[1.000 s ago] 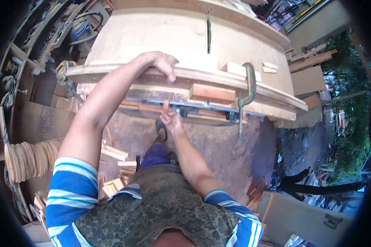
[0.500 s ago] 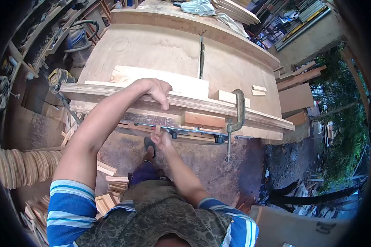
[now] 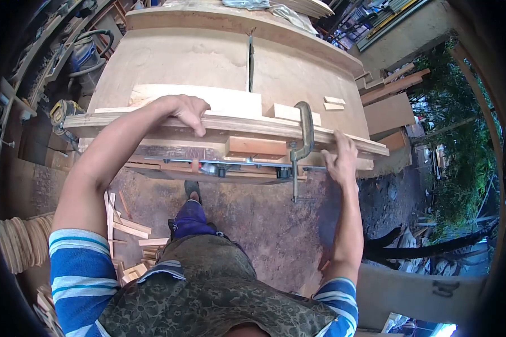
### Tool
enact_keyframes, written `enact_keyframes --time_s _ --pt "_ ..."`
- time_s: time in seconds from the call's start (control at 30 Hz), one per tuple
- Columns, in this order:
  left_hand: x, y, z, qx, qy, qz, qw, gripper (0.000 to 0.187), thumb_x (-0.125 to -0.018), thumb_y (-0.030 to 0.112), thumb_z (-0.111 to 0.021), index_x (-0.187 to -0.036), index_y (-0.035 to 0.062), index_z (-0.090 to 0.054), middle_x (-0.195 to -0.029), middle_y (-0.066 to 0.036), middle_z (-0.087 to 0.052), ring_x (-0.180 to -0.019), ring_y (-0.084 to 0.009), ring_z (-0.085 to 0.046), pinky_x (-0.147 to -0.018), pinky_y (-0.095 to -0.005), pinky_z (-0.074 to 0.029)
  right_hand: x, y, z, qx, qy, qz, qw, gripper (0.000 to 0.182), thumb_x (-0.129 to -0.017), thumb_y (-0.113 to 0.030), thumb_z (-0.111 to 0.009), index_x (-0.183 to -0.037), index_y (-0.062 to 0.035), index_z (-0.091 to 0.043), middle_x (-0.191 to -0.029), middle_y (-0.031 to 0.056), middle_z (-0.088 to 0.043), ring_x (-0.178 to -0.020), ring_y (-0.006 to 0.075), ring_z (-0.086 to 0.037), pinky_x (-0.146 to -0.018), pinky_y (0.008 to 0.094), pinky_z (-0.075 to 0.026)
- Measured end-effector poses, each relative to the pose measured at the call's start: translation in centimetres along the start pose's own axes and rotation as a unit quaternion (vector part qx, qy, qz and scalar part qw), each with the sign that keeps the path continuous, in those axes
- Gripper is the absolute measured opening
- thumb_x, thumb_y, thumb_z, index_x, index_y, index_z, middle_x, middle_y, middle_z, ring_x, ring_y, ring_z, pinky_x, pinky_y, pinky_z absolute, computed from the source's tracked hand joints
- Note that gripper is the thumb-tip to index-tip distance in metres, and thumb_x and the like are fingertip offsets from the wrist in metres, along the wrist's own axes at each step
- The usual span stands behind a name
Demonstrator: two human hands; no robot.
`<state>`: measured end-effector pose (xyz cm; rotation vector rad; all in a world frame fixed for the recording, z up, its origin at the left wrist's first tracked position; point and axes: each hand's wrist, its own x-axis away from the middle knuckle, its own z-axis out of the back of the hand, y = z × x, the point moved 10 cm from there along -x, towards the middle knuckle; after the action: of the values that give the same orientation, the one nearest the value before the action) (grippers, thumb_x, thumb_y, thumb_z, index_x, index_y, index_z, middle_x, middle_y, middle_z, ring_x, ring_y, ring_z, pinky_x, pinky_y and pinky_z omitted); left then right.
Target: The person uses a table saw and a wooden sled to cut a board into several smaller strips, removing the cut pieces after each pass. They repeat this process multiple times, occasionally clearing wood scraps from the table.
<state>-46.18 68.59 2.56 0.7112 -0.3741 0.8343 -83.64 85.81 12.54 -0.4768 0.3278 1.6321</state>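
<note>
A long layered plywood fence (image 3: 247,124) crosses the near side of a plywood sled (image 3: 180,56). My left hand (image 3: 189,113) grips it left of centre, thumb down the front face and fingers over the top. Towards the right end, my right hand (image 3: 343,158) holds the same fence, fingers on top and thumb at the front. Between my hands, a C-clamp (image 3: 306,132) is fixed over the fence. A reddish wooden block (image 3: 257,147) sits against the front face, left of the clamp. Behind the fence lie a pale board (image 3: 230,102) and a small wood block (image 3: 287,112).
A slot (image 3: 251,62) with a blade runs through the sled. Two small offcuts (image 3: 334,103) lie at its right. A vacuum (image 3: 87,59) and a yellow power tool (image 3: 64,115) stand at left. Wood scraps (image 3: 130,227) litter the floor near my legs.
My right hand has left the small wooden piece below the front edge and moved right onto the fence. My left hand stays on the fence. The view has shifted slightly right.
</note>
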Motion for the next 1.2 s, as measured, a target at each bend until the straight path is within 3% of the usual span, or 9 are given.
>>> enact_keyframes --time_s 0.07,0.1,0.2,0.27,0.33,0.37,0.57,0.77,1.2 --pt "0.0 -0.1 -0.2 0.01 -0.014 -0.007 1.0 0.087 -0.064 0.023 -0.083 -0.14 -0.0052 -0.056 -0.124 -0.025 -0.07 -0.118 -0.0368 -0.067 -0.102 -0.041 -0.053 -1.8 0.6 -3.8 0.048 -0.088 0.064 0.993 0.064 -0.09 -0.029 -0.076 -0.144 -0.0043 -0.053 -0.141 0.0192 -0.058 -0.128 0.0413 -0.051 -0.112 0.0544 -0.037" --pt "0.0 0.2 -0.1 0.017 -0.012 -0.031 0.999 0.084 -0.063 0.029 -0.083 -0.135 -0.0068 -0.06 -0.122 -0.026 -0.071 -0.115 -0.0358 -0.069 -0.097 -0.0421 -0.055 -2.4 0.7 -4.7 0.054 -0.096 0.081 0.991 0.069 -0.089 -0.039 -0.075 -0.145 -0.0044 -0.052 -0.139 0.0192 -0.059 -0.13 0.0404 -0.051 -0.112 0.0556 -0.035" --pt "-0.3 0.0 0.1 0.0 -0.012 -0.028 1.0 0.084 -0.062 0.029 -0.083 -0.135 -0.0066 -0.061 -0.123 -0.026 -0.071 -0.115 -0.0358 -0.069 -0.097 -0.0423 -0.055 -2.9 1.5 -5.8 0.041 -0.132 0.083 0.987 0.07 -0.088 -0.04 -0.076 -0.144 -0.0046 -0.052 -0.136 0.0183 -0.06 -0.129 0.0402 -0.052 -0.111 0.0547 -0.037" --pt "-0.9 -0.1 0.2 0.002 -0.01 -0.042 0.999 0.083 -0.062 0.029 -0.083 -0.134 -0.0063 -0.062 -0.123 -0.025 -0.072 -0.115 -0.0353 -0.069 -0.097 -0.0429 -0.055 -3.2 1.6 -6.0 0.062 -0.146 0.103 0.982 0.072 -0.088 -0.048 -0.073 -0.142 -0.0053 -0.054 -0.134 0.0164 -0.061 -0.128 0.0382 -0.053 -0.107 0.0541 -0.038" --pt "-0.3 0.3 0.2 -0.02 -0.034 -0.013 0.999 0.08 -0.06 0.026 -0.085 -0.131 -0.0053 -0.064 -0.119 -0.025 -0.073 -0.117 -0.0366 -0.068 -0.105 -0.0414 -0.051 -3.2 1.9 -6.3 0.11 -0.142 0.127 0.976 0.075 -0.089 -0.059 -0.066 -0.14 -0.0056 -0.056 -0.134 0.0157 -0.061 -0.125 0.0363 -0.054 -0.103 0.0533 -0.039" --pt "-0.5 0.4 0.2 -0.013 -0.035 -0.012 0.999 0.08 -0.06 0.026 -0.085 -0.131 -0.0053 -0.064 -0.119 -0.025 -0.073 -0.117 -0.0366 -0.068 -0.105 -0.0414 -0.051 -3.3 1.8 -6.2 0.119 -0.131 0.138 0.974 0.078 -0.09 -0.068 -0.058 -0.139 -0.0063 -0.057 -0.133 0.0146 -0.062 -0.124 0.0344 -0.055 -0.1 0.0531 -0.038" --pt "-1.3 -0.4 0.3 -0.047 -0.006 -0.01 0.999 0.078 -0.058 0.03 -0.085 -0.127 -0.001 -0.068 -0.114 -0.022 -0.075 -0.114 -0.0358 -0.069 -0.11 -0.0415 -0.046 -3.5 1.4 -6.4 0.131 -0.122 0.141 0.974 0.077 -0.092 -0.069 -0.054 -0.138 -0.0077 -0.058 -0.132 0.0132 -0.063 -0.121 0.0342 -0.057 -0.099 0.0532 -0.039" --pt "-0.2 0.1 0.4 -0.019 0.01 -0.007 1.0 0.084 -0.056 0.03 -0.087 -0.131 -0.0038 -0.065 -0.119 -0.022 -0.074 -0.113 -0.0347 -0.07 -0.094 -0.0408 -0.056 -2.8 1.0 -6.1 0.125 -0.102 0.135 0.978 0.076 -0.091 -0.067 -0.057 -0.138 -0.007 -0.057 -0.132 0.0141 -0.063 -0.122 0.0349 -0.058 -0.099 0.0535 -0.04" --pt "0.2 0.1 0.0 0.003 0.041 -0.013 0.999 0.078 -0.055 0.028 -0.088 -0.123 -0.0058 -0.069 -0.115 -0.023 -0.075 -0.105 -0.0335 -0.072 -0.088 -0.0414 -0.057 -2.6 1.2 -5.7 0.128 -0.105 0.115 0.979 0.076 -0.091 -0.064 -0.061 -0.14 -0.007 -0.055 -0.138 0.0131 -0.062 -0.13 0.0347 -0.055 -0.107 0.0542 -0.037"
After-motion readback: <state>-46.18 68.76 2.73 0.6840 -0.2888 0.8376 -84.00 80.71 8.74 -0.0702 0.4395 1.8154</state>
